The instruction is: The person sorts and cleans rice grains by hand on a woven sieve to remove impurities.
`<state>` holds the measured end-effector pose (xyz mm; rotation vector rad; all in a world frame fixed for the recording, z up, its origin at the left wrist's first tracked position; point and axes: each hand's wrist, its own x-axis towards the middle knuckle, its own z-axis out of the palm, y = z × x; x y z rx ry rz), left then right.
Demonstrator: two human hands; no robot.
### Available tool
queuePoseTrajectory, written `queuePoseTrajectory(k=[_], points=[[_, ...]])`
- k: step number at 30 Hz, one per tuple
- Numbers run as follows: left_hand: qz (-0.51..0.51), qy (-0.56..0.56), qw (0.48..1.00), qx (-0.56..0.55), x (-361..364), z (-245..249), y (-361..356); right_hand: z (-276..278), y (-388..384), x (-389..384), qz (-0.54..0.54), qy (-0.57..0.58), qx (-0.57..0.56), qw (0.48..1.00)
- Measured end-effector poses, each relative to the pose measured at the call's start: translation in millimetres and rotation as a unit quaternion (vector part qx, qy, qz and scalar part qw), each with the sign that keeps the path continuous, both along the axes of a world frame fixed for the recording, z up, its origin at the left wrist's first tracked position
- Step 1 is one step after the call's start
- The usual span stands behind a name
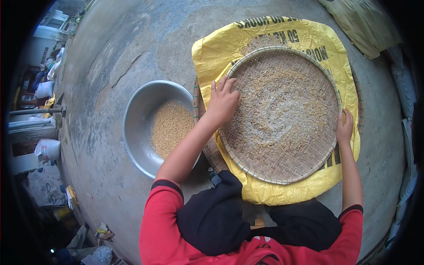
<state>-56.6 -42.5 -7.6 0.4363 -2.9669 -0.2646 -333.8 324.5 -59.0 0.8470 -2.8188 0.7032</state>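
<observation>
A round woven bamboo sieve holds a swirl of pale rice mixed with yellowish unhusked grains. My left hand is closed on its left rim, fingers over the edge. On the right rim my right hand grips too, its fingertips curled at the edge and the rest of its hold partly hidden. Beneath the sieve lies a yellow printed sack, spread over another woven tray whose edges peek out at both sides. Some grain lies on the sack behind the sieve.
Left of the sieve stands a metal basin with golden grain inside. A beige cloth or sack lies at the upper right. White buckets and bags line the far left on the concrete floor. My knees are close below the sack.
</observation>
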Motion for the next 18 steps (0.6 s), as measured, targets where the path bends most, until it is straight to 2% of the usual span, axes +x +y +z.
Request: queuePoseTrajectory(k=[4,10,14,15,16,18], points=[[0.022,-0.023,0.998,0.046,-1.2,-1.2,2.1,-0.6,1.4,-0.8,0.002,0.007,0.001,1.000],[0.040,0.001,0.999,0.029,-3.4,-17.4,6.0,-1.5,1.7,-1.4,0.003,0.009,0.001,1.000],[0.041,0.062,0.996,0.051,6.7,14.3,5.7,1.5,0.1,-0.3,0.007,-0.014,0.000,1.000],[0.087,0.074,0.974,0.194,16.3,29.5,-1.6,1.1,0.0,0.4,0.004,-0.006,0.000,1.000],[0.132,0.084,0.930,0.333,27.8,39.3,-9.0,0.8,0.3,0.4,0.002,0.002,-0.001,1.000],[0.241,0.164,0.926,0.240,56.4,47.7,-18.5,-0.9,1.8,-1.1,0.004,0.004,-0.003,1.000]])
